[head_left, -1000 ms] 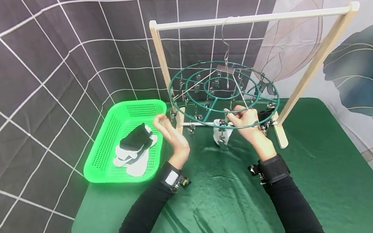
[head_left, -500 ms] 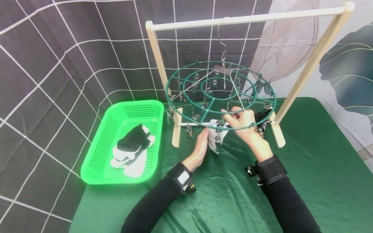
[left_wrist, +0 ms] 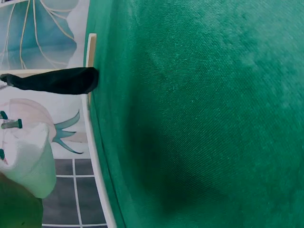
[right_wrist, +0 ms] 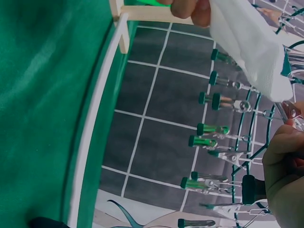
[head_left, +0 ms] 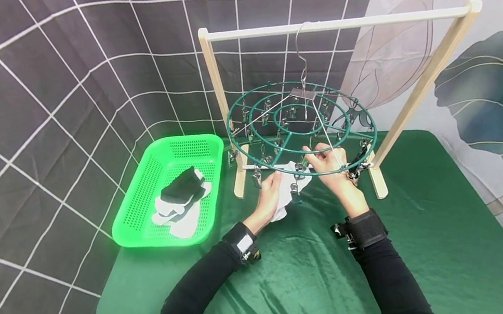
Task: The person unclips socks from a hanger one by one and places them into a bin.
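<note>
A white sock [head_left: 289, 186] stretches from under the front of a round green clip hanger [head_left: 303, 94] down to my left hand [head_left: 268, 199], which holds its lower part. In the right wrist view, the upper end of the sock [right_wrist: 254, 50] meets a metal clip [right_wrist: 289, 112]. My right hand [head_left: 329, 164] pinches that clip between thumb and finger at the hanger's front rim. The left wrist view catches the sock [left_wrist: 35, 159] beside part of my left hand [left_wrist: 19, 204]. A black sock [left_wrist: 61, 80] hangs at the hanger's right side.
The hanger hooks onto a wooden stand's white crossbar [head_left: 357, 22], and several clips [right_wrist: 213, 129] dangle from its rings. A bright green basket [head_left: 132, 213] at the left contains black and white socks [head_left: 185, 188]. Green cloth [head_left: 304, 281] covers the table.
My left hand has come right from beside the basket to the white sock and now grips it, drawing its lower end out to the left. My right hand stays at the clip.
</note>
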`<state>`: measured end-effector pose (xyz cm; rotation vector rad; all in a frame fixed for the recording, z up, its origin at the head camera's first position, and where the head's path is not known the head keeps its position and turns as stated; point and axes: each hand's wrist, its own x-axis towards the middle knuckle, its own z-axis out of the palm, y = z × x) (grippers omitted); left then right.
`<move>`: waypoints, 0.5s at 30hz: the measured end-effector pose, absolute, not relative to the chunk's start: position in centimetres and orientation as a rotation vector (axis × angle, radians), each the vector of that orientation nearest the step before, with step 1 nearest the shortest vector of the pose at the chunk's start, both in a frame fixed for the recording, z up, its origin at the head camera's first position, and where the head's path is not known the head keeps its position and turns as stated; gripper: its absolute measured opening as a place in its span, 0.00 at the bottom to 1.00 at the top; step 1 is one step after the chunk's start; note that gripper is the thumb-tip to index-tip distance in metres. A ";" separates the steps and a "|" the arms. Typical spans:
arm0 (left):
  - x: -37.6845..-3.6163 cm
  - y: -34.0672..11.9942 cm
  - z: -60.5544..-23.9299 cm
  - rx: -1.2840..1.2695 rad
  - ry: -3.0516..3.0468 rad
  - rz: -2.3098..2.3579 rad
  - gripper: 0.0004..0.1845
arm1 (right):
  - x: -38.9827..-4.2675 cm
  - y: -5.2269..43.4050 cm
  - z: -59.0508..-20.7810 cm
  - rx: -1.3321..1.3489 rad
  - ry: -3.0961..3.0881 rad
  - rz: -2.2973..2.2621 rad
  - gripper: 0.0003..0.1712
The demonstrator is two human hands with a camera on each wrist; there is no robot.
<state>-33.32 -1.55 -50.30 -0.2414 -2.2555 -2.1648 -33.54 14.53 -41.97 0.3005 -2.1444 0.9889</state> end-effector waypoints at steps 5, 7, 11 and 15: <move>-33.2 -2.2 -49.4 -0.300 -2.384 -2.014 0.22 | -33.6 14.6 -42.1 0.278 -2.125 0.995 0.24; -33.1 -2.8 -48.6 -0.341 -2.457 -1.914 0.22 | -33.5 14.6 -42.1 0.270 -2.122 0.982 0.24; -32.8 -4.3 -46.5 -0.518 -2.517 -1.705 0.19 | -33.5 14.8 -42.1 0.280 -2.127 0.968 0.24; -32.7 -6.2 -44.4 -0.716 -2.529 -1.481 0.09 | -33.5 14.8 -42.2 0.292 -2.139 0.947 0.24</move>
